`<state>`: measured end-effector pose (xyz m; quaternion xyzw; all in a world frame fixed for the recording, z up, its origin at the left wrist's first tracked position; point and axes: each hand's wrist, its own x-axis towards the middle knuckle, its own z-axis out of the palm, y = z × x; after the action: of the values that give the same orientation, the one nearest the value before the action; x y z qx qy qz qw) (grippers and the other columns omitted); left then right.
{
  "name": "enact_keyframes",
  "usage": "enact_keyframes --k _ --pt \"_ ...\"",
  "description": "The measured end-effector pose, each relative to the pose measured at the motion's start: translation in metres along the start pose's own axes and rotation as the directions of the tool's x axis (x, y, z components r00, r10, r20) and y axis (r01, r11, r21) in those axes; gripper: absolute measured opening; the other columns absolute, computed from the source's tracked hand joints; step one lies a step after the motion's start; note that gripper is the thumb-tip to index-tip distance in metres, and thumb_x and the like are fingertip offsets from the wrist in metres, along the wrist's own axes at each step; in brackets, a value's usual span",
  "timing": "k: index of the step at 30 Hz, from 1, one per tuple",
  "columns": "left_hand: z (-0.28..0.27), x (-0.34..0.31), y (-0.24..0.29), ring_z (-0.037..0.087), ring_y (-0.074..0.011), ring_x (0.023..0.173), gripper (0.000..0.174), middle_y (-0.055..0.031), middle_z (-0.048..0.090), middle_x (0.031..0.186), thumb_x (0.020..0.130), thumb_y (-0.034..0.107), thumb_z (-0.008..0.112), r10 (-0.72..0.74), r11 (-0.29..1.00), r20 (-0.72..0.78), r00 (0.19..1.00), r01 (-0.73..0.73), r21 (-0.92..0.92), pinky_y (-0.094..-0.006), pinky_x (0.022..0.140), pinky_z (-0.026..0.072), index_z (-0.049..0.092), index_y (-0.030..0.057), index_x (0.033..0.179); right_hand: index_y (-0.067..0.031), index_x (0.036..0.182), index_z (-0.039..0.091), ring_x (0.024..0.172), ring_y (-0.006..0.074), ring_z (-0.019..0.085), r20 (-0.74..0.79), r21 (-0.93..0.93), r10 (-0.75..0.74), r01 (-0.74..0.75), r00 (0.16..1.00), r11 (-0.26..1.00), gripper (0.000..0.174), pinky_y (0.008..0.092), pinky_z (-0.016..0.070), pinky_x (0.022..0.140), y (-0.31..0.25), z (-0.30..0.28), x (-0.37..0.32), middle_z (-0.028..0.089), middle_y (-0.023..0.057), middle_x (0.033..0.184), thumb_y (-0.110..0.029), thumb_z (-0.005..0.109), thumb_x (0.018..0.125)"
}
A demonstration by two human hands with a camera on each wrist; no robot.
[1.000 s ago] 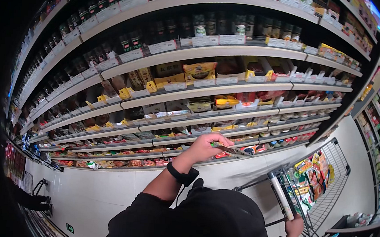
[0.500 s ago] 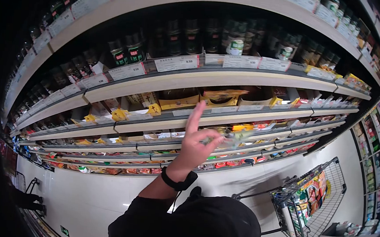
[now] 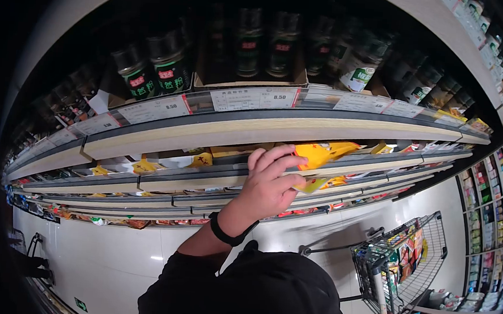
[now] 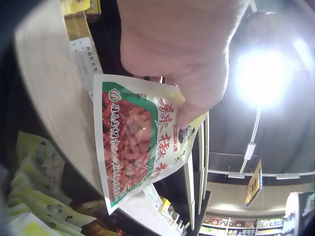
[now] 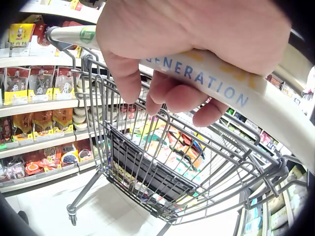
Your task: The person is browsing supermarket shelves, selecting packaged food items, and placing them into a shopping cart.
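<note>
My left hand is raised to a shelf, its fingers laid over the edge of a yellow packet. Between thumb and fingers it holds a seasoning packet, whose front shows red chili pieces, a green border and red lettering in the left wrist view. The yellow packet lies just above it in the head view. Down at the right, my right hand grips the white handle of a shopping cart, fingers curled round the bar.
Above the left hand, dark spice bottles stand behind price labels along a shelf edge. Lower shelves carry more bagged goods. Colourful packets lie in the cart. Another shelf runs along the right side.
The left hand has risen from the lower shelves to the yellow packet, carrying the seasoning packet. The view has come nearer the spice bottles. The right hand has stayed on the cart handle.
</note>
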<state>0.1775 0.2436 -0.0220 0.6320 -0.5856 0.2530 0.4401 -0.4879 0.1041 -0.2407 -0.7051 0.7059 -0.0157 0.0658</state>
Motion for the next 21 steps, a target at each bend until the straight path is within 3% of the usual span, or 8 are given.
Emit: enact_keyframes --k 8,11,12,13,17,19,21 --pt "0.004 -0.001 -0.007 0.059 -0.0235 0.108 0.019 -0.0008 0.066 0.106 0.061 0.001 0.070 0.044 0.997 0.056 0.997 -0.040 -0.072 -0.0409 0.090 0.0346 0.068 0.0135 0.074 -0.0013 0.083 0.071 0.079 0.0433 0.066 -0.041 0.035 0.006 -0.004 0.999 0.999 0.027 0.0492 0.0526 0.072 -0.031 -0.001 0.008 0.067 0.0241 0.078 -0.025 0.070 0.070" --pt "0.004 0.001 -0.010 0.060 -0.0238 0.105 0.019 -0.0010 0.066 0.104 0.060 0.001 0.071 0.054 0.995 0.057 0.997 -0.049 -0.092 -0.0406 0.088 0.0354 0.067 0.0133 0.073 -0.0037 0.091 0.071 0.084 0.0427 0.066 -0.001 0.034 0.030 -0.030 1.000 0.999 0.031 0.0481 0.0527 0.075 -0.033 0.003 0.014 0.068 0.0234 0.083 -0.028 0.069 0.072" --pt "0.003 0.002 -0.009 0.060 -0.0239 0.105 0.019 -0.0011 0.066 0.104 0.059 0.001 0.071 0.056 0.994 0.060 0.997 -0.051 -0.095 -0.0405 0.088 0.0356 0.067 0.0132 0.073 -0.0031 0.099 0.070 0.087 0.0392 0.068 0.042 -0.005 0.074 -0.073 0.996 0.997 0.033 0.0439 0.0530 0.077 -0.044 -0.005 0.014 0.070 0.0219 0.088 -0.018 0.070 0.069" --pt "0.002 0.002 -0.010 0.060 -0.0240 0.104 0.019 -0.0011 0.066 0.103 0.059 0.001 0.071 0.060 0.994 0.063 0.996 -0.054 -0.098 -0.0404 0.087 0.0358 0.067 0.0132 0.073 -0.0030 0.099 0.070 0.087 0.0390 0.068 0.040 0.007 0.076 -0.076 0.996 0.997 0.034 0.0439 0.0529 0.077 -0.046 -0.005 0.014 0.070 0.0217 0.088 -0.019 0.071 0.070" --pt "0.002 0.002 -0.010 0.061 -0.0242 0.102 0.017 -0.0016 0.066 0.101 0.059 0.001 0.071 0.066 0.994 0.076 0.995 -0.059 -0.093 -0.0403 0.086 0.0358 0.066 0.0127 0.070 -0.0038 0.102 0.069 0.089 0.0395 0.067 0.052 -0.004 0.084 -0.083 0.995 0.997 0.036 0.0447 0.0527 0.079 -0.050 -0.002 0.022 0.070 0.0215 0.091 -0.022 0.074 0.071" --pt "0.001 0.003 -0.008 0.061 -0.0241 0.101 0.017 -0.0019 0.066 0.101 0.059 0.001 0.071 0.063 0.994 0.085 0.994 -0.055 -0.095 -0.0405 0.086 0.0359 0.066 0.0124 0.069 -0.0054 0.098 0.067 0.089 0.0446 0.064 0.046 -0.031 0.067 -0.065 0.997 0.997 0.033 0.0484 0.0524 0.076 -0.063 -0.010 0.021 0.067 0.0255 0.091 -0.028 0.069 0.074" --pt "0.001 0.004 -0.010 0.061 -0.0272 0.108 0.017 -0.0026 0.065 0.101 0.060 0.001 0.072 0.068 0.992 0.118 0.991 -0.054 -0.114 -0.0419 0.086 0.0360 0.066 0.0131 0.070 -0.0057 0.097 0.067 0.088 0.0445 0.064 0.025 -0.029 0.074 -0.074 0.997 0.997 0.032 0.0486 0.0524 0.076 -0.069 -0.012 0.022 0.067 0.0249 0.090 -0.029 0.069 0.075"
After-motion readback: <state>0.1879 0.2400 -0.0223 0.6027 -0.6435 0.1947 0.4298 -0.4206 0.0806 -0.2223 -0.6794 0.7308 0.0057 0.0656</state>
